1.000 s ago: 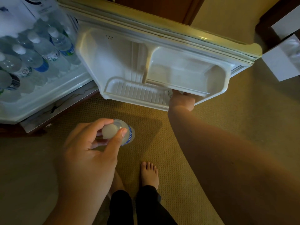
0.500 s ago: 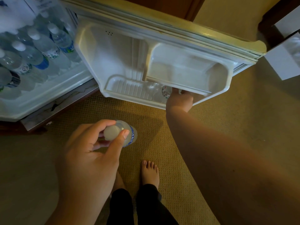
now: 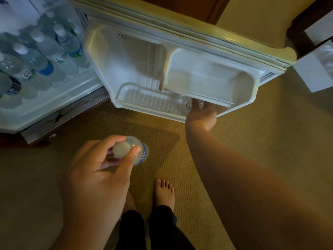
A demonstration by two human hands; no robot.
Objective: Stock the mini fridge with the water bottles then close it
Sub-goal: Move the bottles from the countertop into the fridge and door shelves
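Observation:
The mini fridge (image 3: 45, 109) stands open at the upper left, with several water bottles (image 3: 45, 51) lying stacked inside. Its door (image 3: 180, 42) swings out toward me, showing a ribbed lower shelf (image 3: 149, 100) and an upper bin (image 3: 207, 78). My right hand (image 3: 201, 115) reaches into the lower shelf's right end, fingers wrapped on a clear water bottle (image 3: 188, 105) that is mostly hidden under the bin. My left hand (image 3: 95, 175) holds another water bottle (image 3: 137, 152) by its white cap above the carpet.
Tan carpet (image 3: 261, 141) covers the floor, and my bare feet (image 3: 164, 193) stand just below the door. A white box (image 3: 317, 73) sits at the right edge beside dark wooden furniture (image 3: 306, 20). A wooden door (image 3: 189, 6) is behind the fridge.
My right hand has pushed a bottle further into the door's lower shelf, and its label now shows through the shelf wall. My left hand has barely moved.

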